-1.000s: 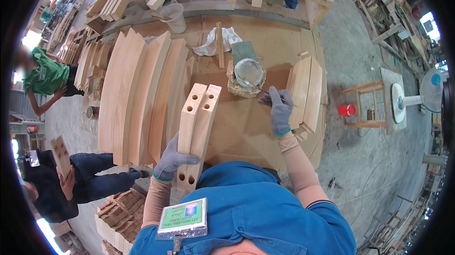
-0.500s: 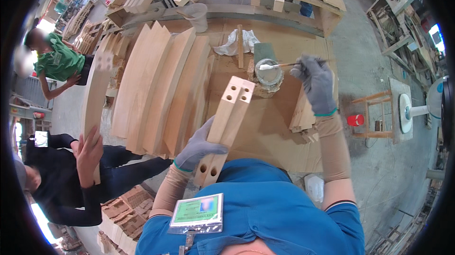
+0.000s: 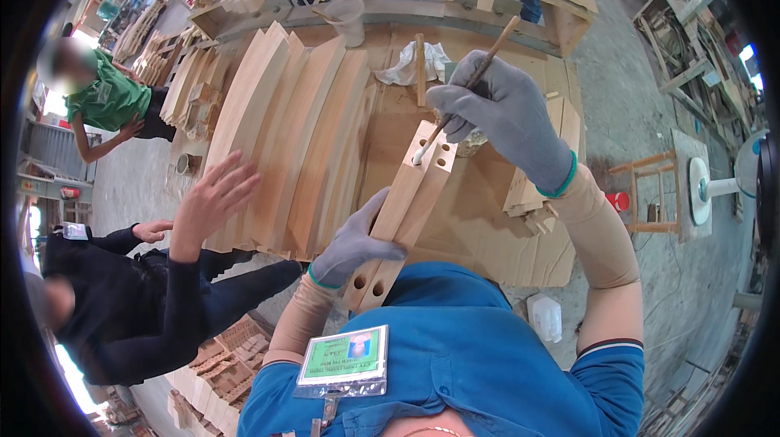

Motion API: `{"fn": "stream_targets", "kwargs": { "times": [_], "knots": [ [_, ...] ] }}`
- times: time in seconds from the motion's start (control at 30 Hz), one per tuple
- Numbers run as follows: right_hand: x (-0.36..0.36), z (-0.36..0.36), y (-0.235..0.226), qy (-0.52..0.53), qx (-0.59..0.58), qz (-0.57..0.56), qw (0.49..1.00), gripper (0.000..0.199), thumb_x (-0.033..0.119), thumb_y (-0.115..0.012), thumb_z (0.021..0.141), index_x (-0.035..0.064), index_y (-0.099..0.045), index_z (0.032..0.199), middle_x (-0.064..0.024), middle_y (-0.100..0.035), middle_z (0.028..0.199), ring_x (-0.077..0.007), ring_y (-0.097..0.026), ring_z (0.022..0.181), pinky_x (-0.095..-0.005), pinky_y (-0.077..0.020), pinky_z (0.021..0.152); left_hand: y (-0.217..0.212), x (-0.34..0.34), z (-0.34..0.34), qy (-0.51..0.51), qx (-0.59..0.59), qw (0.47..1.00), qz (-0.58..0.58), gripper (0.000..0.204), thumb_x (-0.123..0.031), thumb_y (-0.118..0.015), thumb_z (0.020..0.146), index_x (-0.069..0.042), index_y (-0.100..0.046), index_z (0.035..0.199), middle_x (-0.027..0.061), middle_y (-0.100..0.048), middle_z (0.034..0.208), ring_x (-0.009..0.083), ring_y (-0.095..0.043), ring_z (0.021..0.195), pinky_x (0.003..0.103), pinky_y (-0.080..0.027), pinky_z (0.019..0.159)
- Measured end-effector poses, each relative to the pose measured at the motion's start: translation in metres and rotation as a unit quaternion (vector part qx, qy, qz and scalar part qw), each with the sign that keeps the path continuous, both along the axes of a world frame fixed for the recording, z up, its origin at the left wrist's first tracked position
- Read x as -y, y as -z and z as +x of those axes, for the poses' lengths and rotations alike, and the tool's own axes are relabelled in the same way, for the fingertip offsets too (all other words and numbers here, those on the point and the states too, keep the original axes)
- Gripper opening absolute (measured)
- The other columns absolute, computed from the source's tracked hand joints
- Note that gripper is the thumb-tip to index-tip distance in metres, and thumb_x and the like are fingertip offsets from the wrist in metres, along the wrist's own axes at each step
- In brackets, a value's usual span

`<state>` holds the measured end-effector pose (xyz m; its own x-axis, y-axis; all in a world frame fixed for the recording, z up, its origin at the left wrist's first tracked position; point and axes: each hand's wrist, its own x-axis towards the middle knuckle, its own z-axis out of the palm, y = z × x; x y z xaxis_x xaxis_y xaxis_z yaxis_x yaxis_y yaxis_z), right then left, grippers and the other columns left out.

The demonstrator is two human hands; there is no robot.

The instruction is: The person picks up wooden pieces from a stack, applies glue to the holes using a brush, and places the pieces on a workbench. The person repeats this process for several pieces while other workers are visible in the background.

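Observation:
My gloved left hand [image 3: 354, 248] grips a pair of pale wooden pieces [image 3: 409, 200] lying side by side, tilted away from me. Round holes are drilled at both of their ends. In my gloved right hand [image 3: 512, 116] is a thin wooden-handled brush [image 3: 498, 42], its tip pointing down. White paste coats the tip, which is at one of the holes at the far end of the left piece. Behind my right hand, the jar is almost wholly hidden.
Curved wooden boards [image 3: 280, 136] stand stacked on the left, with a co-worker's open hand [image 3: 218, 197] beside them. A white cloth [image 3: 406, 68], an upright stick [image 3: 420, 84] and a plastic cup [image 3: 348, 21] are beyond. More wood pieces [image 3: 532, 185] lie right, on cardboard [image 3: 487, 250].
My right hand has brought the brush from over the jar to the hole in the wooden piece. The co-worker's hand has let go of a long board and moved right.

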<state>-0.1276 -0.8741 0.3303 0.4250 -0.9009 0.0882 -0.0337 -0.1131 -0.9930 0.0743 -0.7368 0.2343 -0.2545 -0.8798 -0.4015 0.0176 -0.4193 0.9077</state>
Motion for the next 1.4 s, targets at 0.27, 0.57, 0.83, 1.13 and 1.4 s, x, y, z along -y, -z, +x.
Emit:
{"fn": "stream_targets", "kwargs": {
  "times": [0.27, 0.57, 0.83, 1.13, 1.4],
  "knots": [
    [-0.004, 0.004, 0.005, -0.017, -0.059, -0.092, 0.994, 0.018, 0.013, -0.07, 0.087, 0.0007, -0.058, 0.081, -0.0044, -0.064, 0.069, -0.0067, -0.061, 0.054, -0.0217, -0.0508, 0.052, 0.003, -0.003, 0.001, 0.002, -0.009, 1.0, 0.011, 0.096, -0.014, -0.078, 0.056, -0.003, -0.038, 0.142, 0.0097, -0.054, 0.124, 0.0199, -0.049, 0.116, 0.029, -0.035, 0.103],
    [0.011, -0.007, -0.005, 0.038, 0.028, -0.009, 0.999, 0.02, 0.01, -0.07, 0.086, 0.0013, -0.054, 0.078, -0.0019, -0.06, 0.068, -0.0059, -0.061, 0.056, -0.0209, -0.0519, 0.049, -0.006, -0.004, 0.002, 0.0, 0.006, 1.0, -0.002, 0.099, -0.011, -0.077, 0.054, -0.002, -0.037, 0.143, 0.0091, -0.054, 0.124, 0.0197, -0.05, 0.116, 0.03, -0.037, 0.102],
    [0.007, 0.006, 0.018, 0.025, -0.046, -0.106, 0.993, 0.024, 0.014, -0.071, 0.086, 0.003, -0.051, 0.078, -0.0019, -0.059, 0.067, -0.0047, -0.058, 0.051, -0.0203, -0.05, 0.045, -0.007, -0.004, 0.0, 0.014, 0.016, 1.0, -0.004, 0.098, -0.016, -0.079, 0.056, -0.004, -0.038, 0.143, 0.0098, -0.055, 0.124, 0.0202, -0.051, 0.116, 0.03, -0.037, 0.102],
    [0.014, -0.011, 0.011, 0.067, 0.05, 0.029, 0.996, 0.022, 0.012, -0.072, 0.085, 0.002, -0.053, 0.081, -0.0026, -0.059, 0.067, -0.0061, -0.059, 0.051, -0.0212, -0.0512, 0.046, -0.009, 0.002, -0.005, 0.005, 0.02, 1.0, 0.013, 0.094, -0.013, -0.078, 0.057, -0.004, -0.039, 0.142, 0.0091, -0.056, 0.122, 0.019, -0.052, 0.114, 0.03, -0.038, 0.101],
    [0.045, -0.08, 0.1, 0.166, 0.156, 0.067, 0.971, 0.014, 0.007, -0.068, 0.087, 0.0006, -0.056, 0.084, -0.006, -0.062, 0.074, -0.011, -0.064, 0.068, -0.0227, -0.0559, 0.06, 0.001, 0.011, 0.017, -0.049, 0.039, 0.997, 0.038, 0.094, -0.007, -0.074, 0.055, -0.002, -0.039, 0.142, 0.0097, -0.056, 0.125, 0.0186, -0.053, 0.114, 0.031, -0.04, 0.101]
  ]
}}
